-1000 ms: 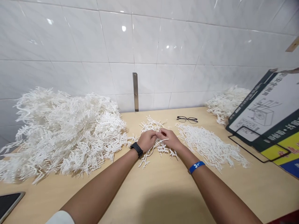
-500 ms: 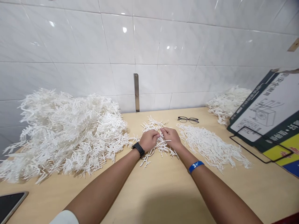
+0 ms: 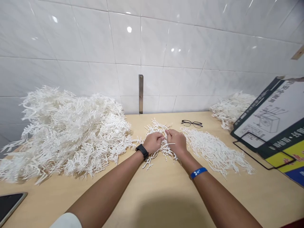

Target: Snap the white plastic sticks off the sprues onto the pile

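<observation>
White branching strands lie in a small loose heap at the middle of the table, under and around both hands. My left hand, with a black watch at the wrist, is closed with thumb and forefinger pinching white strands. Close beside it on the right, my right hand, above a blue wristband, has its fingers curled in on white strands too. One thin strand sticks out below the fingers. A large tangled pile rises on the left, and a flatter spread of strands lies to the right.
Black-framed glasses rest behind the right spread. At the right stand a printed box and a black wire frame. Another white pile sits at the back right. A phone lies front left, and a tiled wall borders the table.
My right hand has turned slightly and its fingers are more curled. The left hand has barely moved. The camera view has shifted a little.
</observation>
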A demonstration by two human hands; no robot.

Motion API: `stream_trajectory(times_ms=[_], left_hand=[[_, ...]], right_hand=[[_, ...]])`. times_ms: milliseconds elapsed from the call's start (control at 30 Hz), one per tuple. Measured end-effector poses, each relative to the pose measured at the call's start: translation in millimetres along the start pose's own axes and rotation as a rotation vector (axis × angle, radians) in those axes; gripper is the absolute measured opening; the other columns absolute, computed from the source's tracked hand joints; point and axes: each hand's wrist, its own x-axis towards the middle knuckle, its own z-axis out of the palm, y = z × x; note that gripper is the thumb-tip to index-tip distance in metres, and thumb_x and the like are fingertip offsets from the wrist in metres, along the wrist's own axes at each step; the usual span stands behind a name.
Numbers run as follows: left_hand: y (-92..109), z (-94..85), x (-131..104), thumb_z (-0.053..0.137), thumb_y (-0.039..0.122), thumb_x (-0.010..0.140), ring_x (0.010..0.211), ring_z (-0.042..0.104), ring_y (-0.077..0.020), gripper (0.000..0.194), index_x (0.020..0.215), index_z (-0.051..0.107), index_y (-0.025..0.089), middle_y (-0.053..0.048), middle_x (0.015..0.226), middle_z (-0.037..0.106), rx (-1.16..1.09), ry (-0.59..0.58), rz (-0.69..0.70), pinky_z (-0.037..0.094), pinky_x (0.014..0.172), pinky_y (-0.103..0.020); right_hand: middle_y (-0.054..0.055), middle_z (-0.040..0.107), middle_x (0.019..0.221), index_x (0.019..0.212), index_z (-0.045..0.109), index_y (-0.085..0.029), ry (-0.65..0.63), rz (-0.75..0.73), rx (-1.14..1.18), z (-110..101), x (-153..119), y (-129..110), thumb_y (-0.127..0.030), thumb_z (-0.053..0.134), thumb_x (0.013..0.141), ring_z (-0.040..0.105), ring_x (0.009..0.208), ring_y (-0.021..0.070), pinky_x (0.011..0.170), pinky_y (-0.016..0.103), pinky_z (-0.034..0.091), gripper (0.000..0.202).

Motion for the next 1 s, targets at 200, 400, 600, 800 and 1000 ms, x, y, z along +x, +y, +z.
stream_trajectory(times_ms=[200,400,600,800,1000], left_hand=[[-0.2,-4.9,-6.5,0.045,0.025,0.089,0.079,0.057,-0.0172,0.026,0.073,0.064,0.019,-0.003,0.082,0.067,0.121,-0.087,0.014,0.04,0.073,-0.028],[-2.0,-3.5,-6.8,0.043,0.03,0.091,0.081,0.058,-0.0177,0.028,0.079,0.066,0.019,-0.004,0.086,0.068,0.067,-0.015,-0.059,0.041,0.072,-0.028],[-2.5,-4.8,-5.6,0.043,0.029,0.091,0.077,0.057,-0.017,0.028,0.076,0.064,0.018,-0.004,0.081,0.065,0.03,0.032,-0.084,0.041,0.07,-0.028],[-4.1,-3.7,-5.1,0.044,0.03,0.091,0.076,0.057,-0.0165,0.028,0.076,0.064,0.018,-0.003,0.08,0.065,0.008,0.043,-0.059,0.04,0.07,-0.027],[-5.7,-3.4,-4.6,0.045,0.031,0.092,0.075,0.056,-0.0158,0.028,0.076,0.064,0.018,-0.003,0.078,0.064,-0.013,0.035,-0.027,0.041,0.069,-0.027]], right_hand=[[0.01,0.066,0.076,0.086,0.068,-0.015,0.239,0.371,0.085,-26.7,15.6,49.8,-0.032,0.036,0.095,0.05,0.064,0.0177,0.059,0.028,0.026,0.038],[0.011,0.066,0.083,0.085,0.068,-0.014,0.177,0.39,-0.092,-25.1,18.9,88.5,-0.024,0.037,0.09,0.05,0.071,0.0204,0.063,0.03,0.028,0.033],[0.013,0.067,0.105,0.106,0.067,-0.014,0.289,0.217,-0.078,-13.0,18.3,78.8,-0.008,0.04,0.075,0.052,0.1,0.0276,0.08,0.036,0.035,0.041],[0.007,0.068,0.087,0.098,0.066,-0.019,0.067,0.131,0.395,-8.4,8.4,49.6,-0.029,0.041,0.089,0.058,0.076,0.0206,0.068,0.031,0.043,0.029],[0.003,0.065,0.081,0.101,0.067,-0.018,-0.349,-0.047,0.603,2.7,3.2,27.2,-0.043,0.051,0.087,0.054,0.068,0.0156,0.063,0.027,0.041,0.032]])
